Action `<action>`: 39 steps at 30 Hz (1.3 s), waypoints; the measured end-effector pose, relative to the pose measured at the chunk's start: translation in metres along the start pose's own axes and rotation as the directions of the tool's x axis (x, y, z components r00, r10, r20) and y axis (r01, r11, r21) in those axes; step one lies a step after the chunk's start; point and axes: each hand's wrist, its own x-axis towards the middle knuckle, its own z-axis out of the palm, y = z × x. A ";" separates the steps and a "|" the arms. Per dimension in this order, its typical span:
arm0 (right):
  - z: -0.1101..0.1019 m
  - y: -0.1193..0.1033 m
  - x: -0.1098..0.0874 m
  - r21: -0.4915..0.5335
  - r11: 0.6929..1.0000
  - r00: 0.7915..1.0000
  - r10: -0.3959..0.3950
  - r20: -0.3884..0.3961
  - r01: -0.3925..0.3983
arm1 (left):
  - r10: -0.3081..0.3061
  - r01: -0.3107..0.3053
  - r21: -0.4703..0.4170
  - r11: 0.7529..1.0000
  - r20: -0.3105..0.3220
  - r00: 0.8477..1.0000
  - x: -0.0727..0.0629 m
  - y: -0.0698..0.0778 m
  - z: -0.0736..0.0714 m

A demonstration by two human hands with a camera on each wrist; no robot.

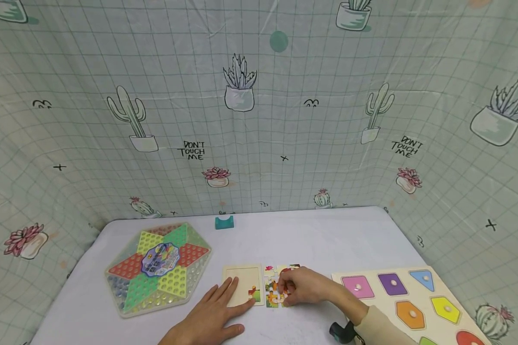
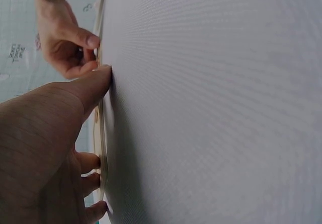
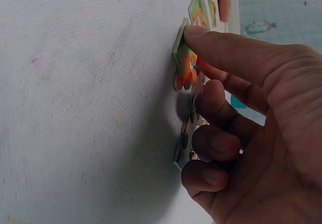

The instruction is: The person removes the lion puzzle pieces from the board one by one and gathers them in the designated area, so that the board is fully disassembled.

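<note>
My left hand (image 1: 211, 314) lies flat with fingers spread on a shallow wooden puzzle tray (image 1: 247, 275). One corner of that tray holds a colourful jigsaw piece (image 1: 254, 293), close to the left index finger. Just right of the tray, several picture jigsaw pieces (image 1: 271, 286) lie side by side on the table. Over them, my right hand (image 1: 307, 286) has curled fingers. In the right wrist view its thumb and index finger pinch a green and orange puzzle piece (image 3: 186, 65) at the near edge. Part of this group is hidden under the hand.
A hexagonal Chinese checkers board (image 1: 159, 268) sits to the left. At the right lies a wooden shape board (image 1: 388, 306) with knobbed pieces, near the right forearm. A small teal holder (image 1: 224, 223) stands at the table's back edge. Patterned cloth (image 1: 259, 129) rises behind.
</note>
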 end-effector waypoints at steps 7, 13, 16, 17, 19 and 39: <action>-0.001 -0.001 0.000 -0.032 0.999 1.000 -0.017 -0.011 0.017 | 0.005 -0.004 0.017 1.000 -0.012 1.000 0.000 0.000 0.000; 0.000 0.000 0.000 -0.026 1.000 1.000 -0.014 -0.009 0.014 | -0.003 0.003 -0.001 1.000 -0.001 1.000 0.000 0.001 0.000; 0.001 0.002 0.000 -0.027 1.000 1.000 -0.010 -0.001 0.010 | -0.009 0.009 -0.003 1.000 0.004 1.000 0.000 0.001 0.001; 0.002 0.002 0.000 -0.025 1.000 1.000 -0.008 0.002 0.008 | -0.011 0.011 -0.001 1.000 0.005 1.000 0.001 0.000 0.001; 0.003 0.003 0.000 -0.026 1.000 1.000 -0.007 0.008 0.007 | -0.014 0.014 0.003 1.000 0.006 1.000 0.001 0.000 0.001; 0.002 -0.002 -0.001 -0.047 0.999 1.000 0.006 -0.008 -0.007 | 0.001 -0.001 -0.002 1.000 -0.003 1.000 0.000 -0.001 0.001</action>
